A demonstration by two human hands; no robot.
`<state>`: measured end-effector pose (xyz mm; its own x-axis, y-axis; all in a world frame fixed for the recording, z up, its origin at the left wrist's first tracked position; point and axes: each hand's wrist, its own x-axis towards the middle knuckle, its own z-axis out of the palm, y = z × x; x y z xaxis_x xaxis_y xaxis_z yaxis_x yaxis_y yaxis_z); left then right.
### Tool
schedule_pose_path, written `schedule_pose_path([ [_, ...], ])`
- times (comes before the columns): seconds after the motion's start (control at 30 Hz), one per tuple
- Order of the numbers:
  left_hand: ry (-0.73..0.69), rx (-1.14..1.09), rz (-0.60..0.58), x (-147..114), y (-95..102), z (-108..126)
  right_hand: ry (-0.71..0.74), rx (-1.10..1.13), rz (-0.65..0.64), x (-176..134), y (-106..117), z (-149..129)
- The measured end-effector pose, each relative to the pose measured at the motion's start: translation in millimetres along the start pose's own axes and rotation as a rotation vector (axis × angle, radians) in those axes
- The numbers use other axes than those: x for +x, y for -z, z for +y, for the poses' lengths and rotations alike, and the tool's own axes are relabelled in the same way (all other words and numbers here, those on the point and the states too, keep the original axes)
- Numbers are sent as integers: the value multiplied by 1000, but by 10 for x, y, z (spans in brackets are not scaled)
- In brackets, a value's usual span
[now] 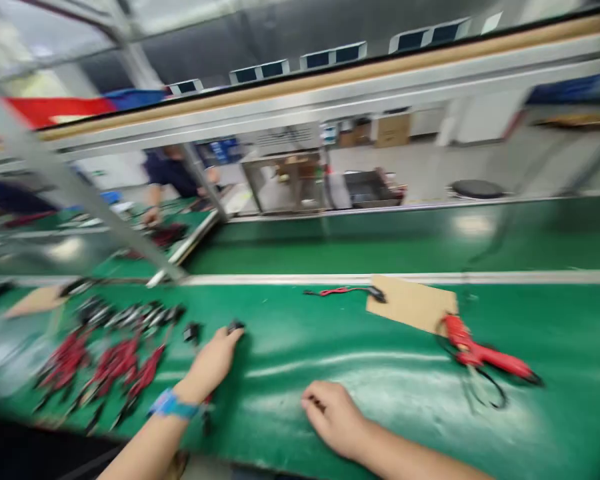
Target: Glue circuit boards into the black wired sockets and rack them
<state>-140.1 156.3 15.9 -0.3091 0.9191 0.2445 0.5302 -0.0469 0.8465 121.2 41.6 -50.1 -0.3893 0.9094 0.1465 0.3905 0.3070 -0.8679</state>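
Note:
My left hand (213,363), with a blue band at its wrist, is closed at the fingertips on a small black part (236,326) just above the green bench. Beside it lies another black part (193,332); red wire and a dark tip show below the hand, though I cannot tell which part they belong to. My right hand (335,417) rests curled near the bench's front, with something dark between the fingers, too small to make out. To the left lie several bundles of red-and-black wired parts (117,360), blurred.
A red glue gun (500,360) lies at the right against a cardboard piece (415,303). One black part with a red lead (343,291) touches the cardboard's left end. A metal shelf beam (300,110) crosses above the bench (290,347). Another person (167,177) works at the far left.

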Motion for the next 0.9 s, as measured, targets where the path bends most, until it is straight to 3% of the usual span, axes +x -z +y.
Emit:
schedule_pose_path([
  [0.07, 32, 71, -39, -252, 204, -120, 9, 44, -51, 28, 47, 29],
  [0.27, -106, 179, -232, -608, -43, 0, -10, 87, -86, -13, 138, -14],
  [0.33, -155, 230, -266, -593, 82, 19, -19, 93, -77, -34, 135, -17],
  [0.4, -173, 292, -258, -491, 334, -47, -24, 97, -71, -42, 132, -10],
  [0.5, -165, 384, -262, -277, 737, -252, -24, 95, -70, -50, 133, 0],
  [0.57, -162, 423, -330, -178, 907, -392, -21, 85, -68, -56, 132, 6],
  [0.7, -184, 471, -453, -142, 982, -547, -8, 53, -67, -63, 123, 21],
  [0.9, -258, 520, -422, -311, 977, -393, 19, 4, -60, -55, 167, -95],
])
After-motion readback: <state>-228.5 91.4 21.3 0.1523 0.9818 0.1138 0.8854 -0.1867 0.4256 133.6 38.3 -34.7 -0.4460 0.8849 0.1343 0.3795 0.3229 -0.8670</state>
